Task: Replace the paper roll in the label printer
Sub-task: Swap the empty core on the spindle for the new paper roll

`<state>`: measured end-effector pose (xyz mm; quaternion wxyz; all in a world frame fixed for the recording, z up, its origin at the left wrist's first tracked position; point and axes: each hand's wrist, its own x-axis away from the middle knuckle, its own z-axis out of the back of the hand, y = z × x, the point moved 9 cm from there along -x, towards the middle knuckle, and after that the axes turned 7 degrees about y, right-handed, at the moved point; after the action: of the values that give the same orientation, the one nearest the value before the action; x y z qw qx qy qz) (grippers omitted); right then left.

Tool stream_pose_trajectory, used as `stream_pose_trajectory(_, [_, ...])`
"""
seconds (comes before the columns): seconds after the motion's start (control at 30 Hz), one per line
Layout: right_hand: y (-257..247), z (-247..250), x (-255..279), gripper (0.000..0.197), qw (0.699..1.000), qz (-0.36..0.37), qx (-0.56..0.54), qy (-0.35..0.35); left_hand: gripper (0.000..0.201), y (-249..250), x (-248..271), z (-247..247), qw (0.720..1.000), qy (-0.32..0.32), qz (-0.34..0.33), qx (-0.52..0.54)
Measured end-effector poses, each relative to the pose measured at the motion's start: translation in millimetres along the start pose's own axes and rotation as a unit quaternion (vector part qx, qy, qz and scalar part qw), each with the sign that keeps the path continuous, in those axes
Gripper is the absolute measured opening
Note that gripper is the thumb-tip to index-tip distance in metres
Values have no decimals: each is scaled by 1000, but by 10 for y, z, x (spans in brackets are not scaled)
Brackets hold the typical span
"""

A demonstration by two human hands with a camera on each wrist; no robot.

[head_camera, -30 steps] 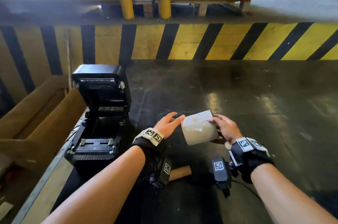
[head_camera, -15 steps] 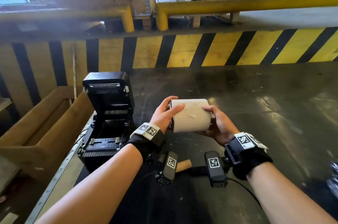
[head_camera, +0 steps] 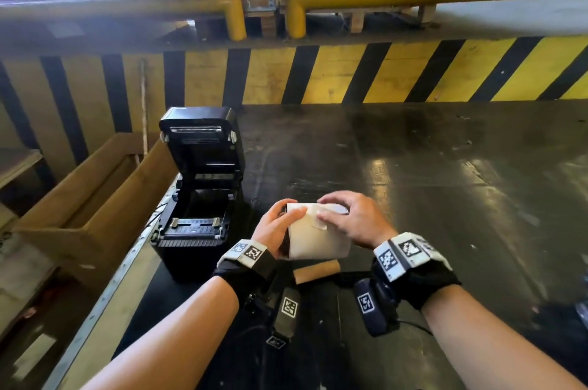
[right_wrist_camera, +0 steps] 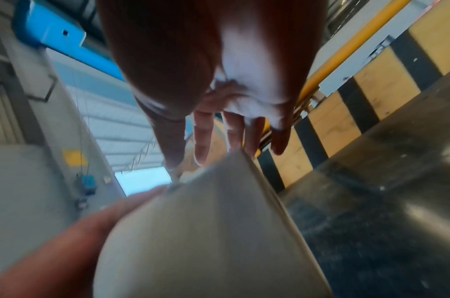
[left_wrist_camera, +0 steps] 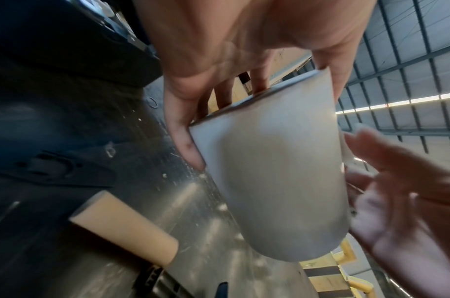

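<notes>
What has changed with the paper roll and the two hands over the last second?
The paper roll went from the table up into both hands. The left hand now grips its end; the right hand moved on top, fingering a sticker. The printer stays open, the cardboard core unmoved.

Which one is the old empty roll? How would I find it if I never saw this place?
Start at the black label printer standing with its lid open at the left edge of the dark table. Just right of it, two hands hold a fat white paper roll in the air. Lying on the table under that is the empty roll: a thin, bare brown cardboard tube, no paper on it.
</notes>
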<state>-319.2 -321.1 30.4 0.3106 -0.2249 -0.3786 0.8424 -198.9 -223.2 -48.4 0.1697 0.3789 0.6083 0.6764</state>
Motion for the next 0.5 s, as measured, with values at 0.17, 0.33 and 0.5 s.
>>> stream_pose_trajectory(0.17, [131, -196, 8, 3, 999, -7, -30, 10, 24, -160, -5, 118, 1000, 20, 8, -21])
stream_pose_trajectory(0.33, [178, -288, -27, 14, 998, 25, -61, -15, 29, -220, -28, 180, 998, 39, 11, -38])
stream_pose_trajectory(0.5, [387, -101, -99, 17, 986, -5, -164, 0, 29, -237, -171, 339, 994, 85, 20, -70])
